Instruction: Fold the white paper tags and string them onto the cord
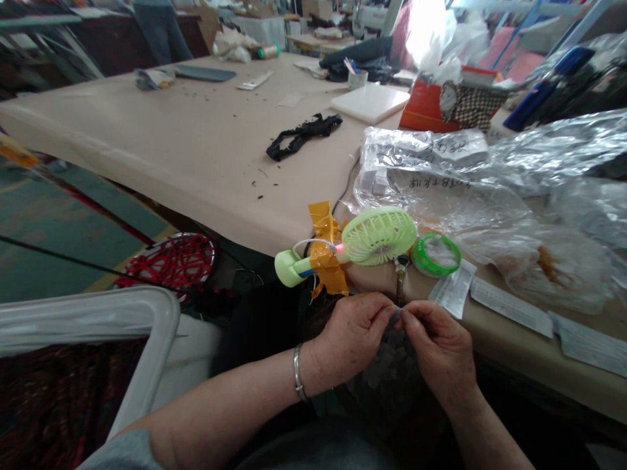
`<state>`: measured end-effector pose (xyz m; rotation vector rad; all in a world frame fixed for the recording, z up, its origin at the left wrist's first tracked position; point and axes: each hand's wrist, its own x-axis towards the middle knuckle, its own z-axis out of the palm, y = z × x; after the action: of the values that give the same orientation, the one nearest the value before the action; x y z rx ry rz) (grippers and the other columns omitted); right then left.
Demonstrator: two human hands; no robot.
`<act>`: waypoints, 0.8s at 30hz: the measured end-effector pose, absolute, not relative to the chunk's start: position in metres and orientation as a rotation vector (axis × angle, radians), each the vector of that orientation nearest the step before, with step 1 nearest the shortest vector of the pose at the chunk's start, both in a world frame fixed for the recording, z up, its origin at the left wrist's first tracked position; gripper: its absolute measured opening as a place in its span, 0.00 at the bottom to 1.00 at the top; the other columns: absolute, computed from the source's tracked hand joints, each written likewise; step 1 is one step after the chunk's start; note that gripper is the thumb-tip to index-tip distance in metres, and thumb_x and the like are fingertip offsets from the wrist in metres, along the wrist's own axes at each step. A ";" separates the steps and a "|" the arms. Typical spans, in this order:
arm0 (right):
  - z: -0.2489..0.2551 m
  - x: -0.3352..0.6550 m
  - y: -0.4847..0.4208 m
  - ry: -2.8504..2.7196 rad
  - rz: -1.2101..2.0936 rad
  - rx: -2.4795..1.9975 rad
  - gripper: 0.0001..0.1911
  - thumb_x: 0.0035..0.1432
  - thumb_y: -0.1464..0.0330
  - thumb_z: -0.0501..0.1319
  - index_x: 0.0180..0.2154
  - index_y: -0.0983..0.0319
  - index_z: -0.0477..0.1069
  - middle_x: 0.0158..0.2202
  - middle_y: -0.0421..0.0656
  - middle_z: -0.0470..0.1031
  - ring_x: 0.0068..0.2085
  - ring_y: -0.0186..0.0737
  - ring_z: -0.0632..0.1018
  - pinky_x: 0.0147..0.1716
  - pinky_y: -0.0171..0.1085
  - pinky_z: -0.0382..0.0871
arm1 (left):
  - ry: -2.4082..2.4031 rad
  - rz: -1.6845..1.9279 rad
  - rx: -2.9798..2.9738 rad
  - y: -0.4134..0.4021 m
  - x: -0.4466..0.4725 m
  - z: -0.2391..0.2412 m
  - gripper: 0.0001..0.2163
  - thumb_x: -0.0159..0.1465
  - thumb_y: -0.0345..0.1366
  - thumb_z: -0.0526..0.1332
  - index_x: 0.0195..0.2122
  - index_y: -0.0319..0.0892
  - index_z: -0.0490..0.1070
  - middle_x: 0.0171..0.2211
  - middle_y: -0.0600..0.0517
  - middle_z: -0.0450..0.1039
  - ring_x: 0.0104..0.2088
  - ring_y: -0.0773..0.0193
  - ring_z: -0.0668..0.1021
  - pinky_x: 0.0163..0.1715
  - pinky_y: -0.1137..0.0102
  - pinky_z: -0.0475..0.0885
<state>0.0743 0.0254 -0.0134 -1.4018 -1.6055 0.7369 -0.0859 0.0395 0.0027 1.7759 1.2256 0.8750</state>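
Close together at the table's front edge, my left hand and my right hand are both closed in a pinch. Between their fingertips shows a small pale grey scrap, too small to name. Just beyond them a metal fitting with a black knob sticks out at the edge. A light green handheld fan is fixed to the edge with orange-brown tape. Right of it stands a green round tub with white stuff inside. Dark material in my lap lies beneath the hands, mostly in shadow.
Printed paper strips lie along the edge, with clear plastic bags behind. A twisted black cloth piece lies mid-table. At left are a white bin of dark red material and a basket of red strips. A person stands far back.
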 end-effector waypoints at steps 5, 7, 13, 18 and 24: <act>-0.015 0.074 0.027 -1.599 0.724 -1.404 0.06 0.60 0.66 0.59 0.31 0.60 0.71 0.25 0.38 0.73 0.28 0.33 0.74 0.29 0.31 0.68 | 1.224 0.870 1.787 0.043 -0.084 -0.001 0.13 0.67 0.35 0.52 0.28 0.41 0.72 0.27 0.55 0.74 0.28 0.71 0.72 0.31 0.76 0.63; -0.016 0.074 0.028 -1.593 0.720 -1.398 0.06 0.60 0.66 0.59 0.31 0.60 0.70 0.25 0.37 0.73 0.27 0.33 0.74 0.29 0.31 0.69 | 1.236 0.868 1.787 0.045 -0.083 -0.001 0.13 0.67 0.35 0.52 0.28 0.41 0.72 0.26 0.54 0.73 0.28 0.70 0.72 0.31 0.76 0.63; -0.015 0.075 0.022 -1.626 0.701 -1.402 0.05 0.61 0.67 0.59 0.32 0.59 0.70 0.25 0.37 0.74 0.28 0.33 0.75 0.29 0.31 0.69 | 1.199 0.911 1.743 0.040 -0.084 0.002 0.12 0.67 0.35 0.53 0.28 0.41 0.72 0.26 0.55 0.73 0.28 0.71 0.72 0.31 0.77 0.63; 0.002 0.083 0.005 -1.802 0.619 -1.358 0.05 0.60 0.68 0.59 0.40 0.57 0.71 0.27 0.35 0.76 0.27 0.32 0.77 0.28 0.29 0.71 | 1.224 0.869 1.665 0.028 -0.090 -0.003 0.12 0.67 0.35 0.53 0.30 0.41 0.73 0.26 0.54 0.73 0.27 0.71 0.73 0.30 0.77 0.64; 0.036 0.111 0.033 -2.037 -0.026 -1.241 0.09 0.60 0.72 0.58 0.43 0.57 0.71 0.38 0.43 0.76 0.40 0.40 0.78 0.43 0.38 0.72 | 1.266 0.797 1.537 0.023 -0.100 -0.018 0.10 0.65 0.35 0.55 0.41 0.43 0.75 0.38 0.51 0.78 0.38 0.65 0.77 0.41 0.73 0.68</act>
<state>0.1108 0.0329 0.0365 -1.2409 -2.0367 -0.0264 -0.0999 0.0234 -0.0184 1.5367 1.2664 0.7971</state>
